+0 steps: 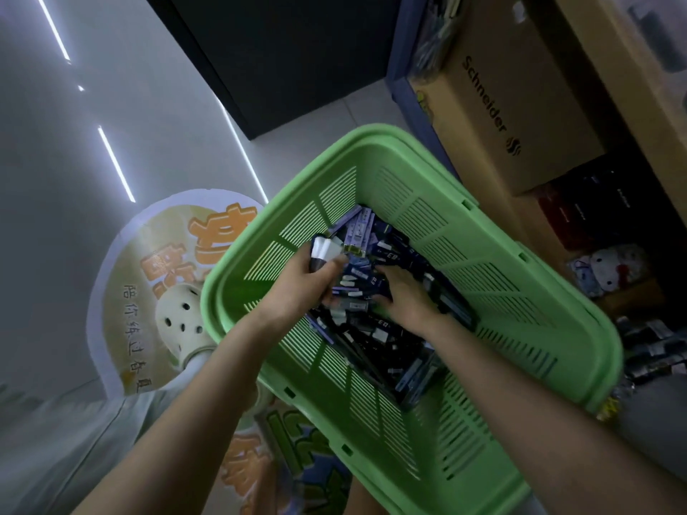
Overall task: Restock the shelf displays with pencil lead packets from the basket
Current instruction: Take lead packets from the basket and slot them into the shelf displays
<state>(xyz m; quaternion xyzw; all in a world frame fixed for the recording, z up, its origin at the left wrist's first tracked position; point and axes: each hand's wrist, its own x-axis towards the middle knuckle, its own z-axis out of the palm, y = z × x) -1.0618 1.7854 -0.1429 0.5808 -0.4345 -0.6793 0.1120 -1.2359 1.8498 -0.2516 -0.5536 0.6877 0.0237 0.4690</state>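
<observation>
basket (371, 135) is filling mid view, green, slatted walls, lying at a tilt; can't tell what it's resting on. pkts (375, 330) are lying in a loose heap along its bottom, mostly dark blue w/ some lilac and white, overlapping every which way.

l hand (305, 280) is gripping a bunch (326, 250) of pkts, fingers and thumb curling tight round it, holding it just above the heap's far-left end, inside the basket walls. r hand (405, 293) is resting palm down on the heap's middle, fingers lying apart and fairly straight, tips pressing in among the pkts; not clamping anything that's showing.

box (513, 105), brown card marked "schneider", is standing just past the basket's far-right side, w/ more card beside it. shelf stock (580, 213) is showing at right, dark packs, too dim to read, plus a white cat-face item (613, 269) below them.

shoe (182, 317), pale w/ holes, is standing on a round floor sticker (148, 273) left of the basket. light strips (115, 163) are reflecting on the pale floor (55, 217) at upper left.
</observation>
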